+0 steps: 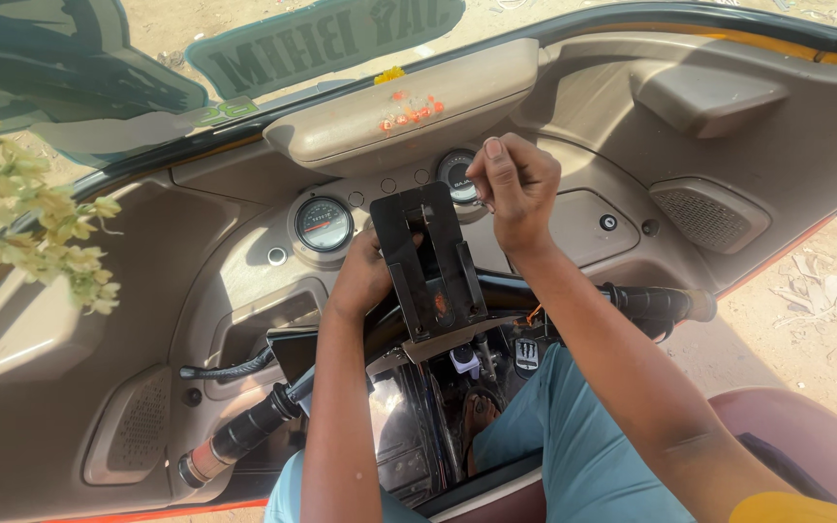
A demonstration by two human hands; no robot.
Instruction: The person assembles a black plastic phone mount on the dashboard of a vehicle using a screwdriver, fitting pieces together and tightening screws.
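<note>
Black phone holder (pixel 430 261) sits upright at centre, clamped above the handlebar. Your left hand (pixel 362 276) grips its 9 o'clock edge; right hand (pixel 515 184), at 1 o'clock, is fisted, contents can't tell. Prob. stiff, light plastic/metal w/ hinged jaws; hold by side rails.

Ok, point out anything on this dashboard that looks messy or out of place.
Orange-red flecks are scattered over the beige dashboard hood above the gauges, with a small yellow flower bit at its top edge. The hood also looks dusty. Nothing else stands out.
</note>
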